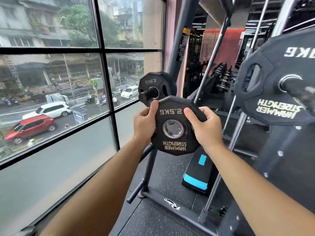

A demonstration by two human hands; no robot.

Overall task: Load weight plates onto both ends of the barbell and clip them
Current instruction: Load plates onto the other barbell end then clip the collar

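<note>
I hold a small black 2.5 kg weight plate [175, 133] upright in front of me at the centre of the view. My left hand [144, 123] grips its left edge and my right hand [206, 126] grips its right edge. Just behind and above it, another 2.5 kg plate [157, 82] sits on a black storage peg [146, 95] that points toward me. A large black plate [272, 92] hangs on a thicker peg [300, 92] at the right. No barbell or clip is clearly visible.
A tall window [59, 82] with black frames fills the left side. The black rack frame [221, 65] and its floor bars [170, 203] surround me. A black and blue bench pad [199, 174] lies below the plate.
</note>
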